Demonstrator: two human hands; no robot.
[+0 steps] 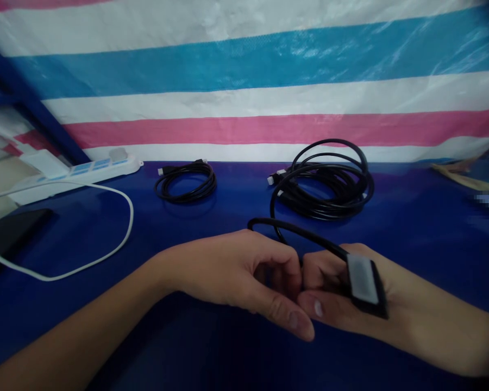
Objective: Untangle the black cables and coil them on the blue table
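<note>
Before me, a black cable (pixel 301 231) runs between both hands. Its plug (pixel 363 279), with a whitish translucent cover on the end, lies across my right hand (pixel 344 315) near the wrist. That hand is closed, with thumb and fingers pinched together on the cable. My left hand (pixel 232 271) touches it, its fingers curled round and the thumb stretched toward the right thumb. One strand passes behind the left knuckles; the part inside the fingers is mostly hidden. Another strand climbs from between the hands to a large coil of black cables (pixel 330 209) at the back right.
A smaller coiled black cable (pixel 187 193) lies at the back, left of centre. At the left are a white power strip (pixel 101 169) with a charger (pixel 46 163), a looping white cord (pixel 128 228) and a dark flat object (pixel 16 233). A striped sheet (pixel 244 65) hangs behind the blue table (pixel 212 353).
</note>
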